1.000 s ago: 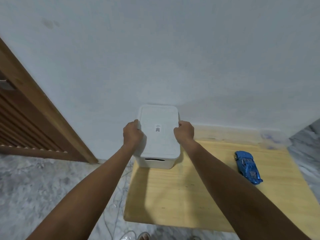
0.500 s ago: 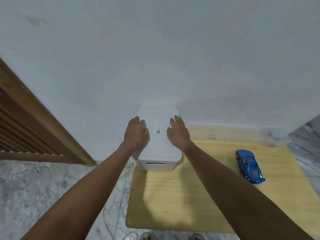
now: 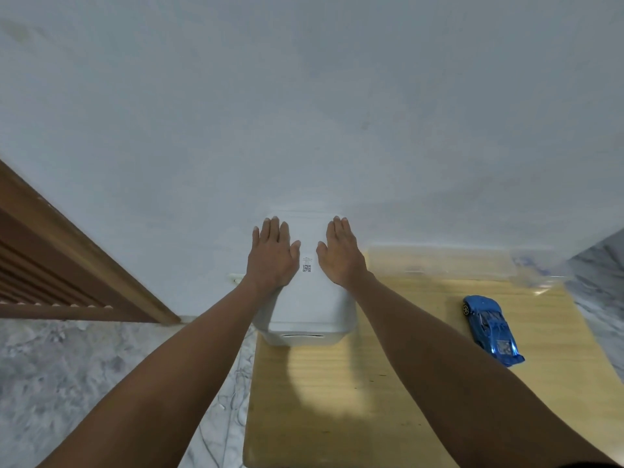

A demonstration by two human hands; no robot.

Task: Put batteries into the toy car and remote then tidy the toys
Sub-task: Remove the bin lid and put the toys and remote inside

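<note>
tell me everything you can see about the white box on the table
The white storage box looks like smooth plastic, rectangular with rounded corners, its lid closed. A small label with a QR code sits on the lid, and a slot handle shows in the near end wall. It stands upright at the far left corner of the wooden table, against the wall. The left hand and right hand lie flat on the lid, fingers extended.

Blue toy car on its wheels on table's right side.
</note>
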